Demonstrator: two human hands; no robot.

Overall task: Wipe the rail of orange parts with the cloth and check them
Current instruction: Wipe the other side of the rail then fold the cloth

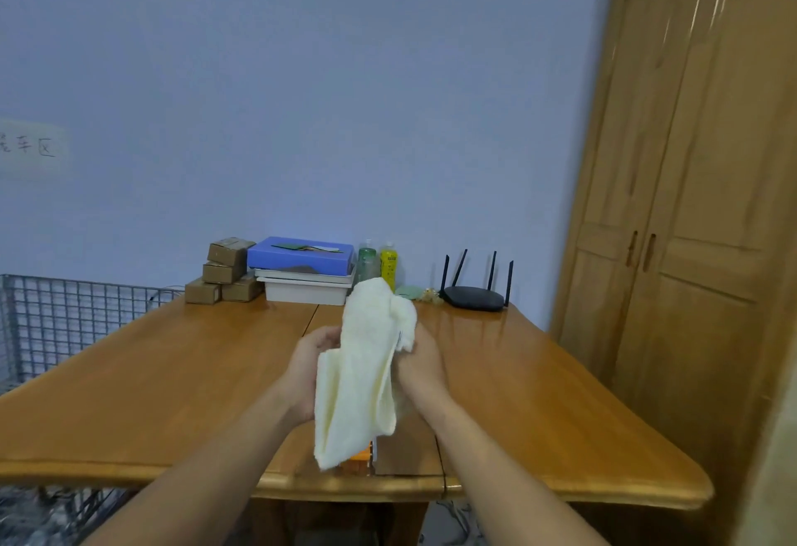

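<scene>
Both hands, left hand point(308, 366) and right hand point(420, 366), grasp the pale yellow terry cloth point(362, 369) mid-wipe above the glossy wooden surface point(539, 394), hiding most of the orange-part rail point(361, 457); checking likely follows.

1. A glossy wooden table point(151, 394) with a seam running down its middle carries everything.
2. Far edge, left — small cardboard boxes point(224, 271), some stacked.
3. Beside them, a blue box point(299, 259) atop white trays point(306, 289).
4. Then a green bottle point(366, 263) and a yellow bottle point(388, 265).
5. Far right — a black router point(474, 297) with four antennas.
6. Near edge: an orange part point(361, 457), mostly hidden.
</scene>
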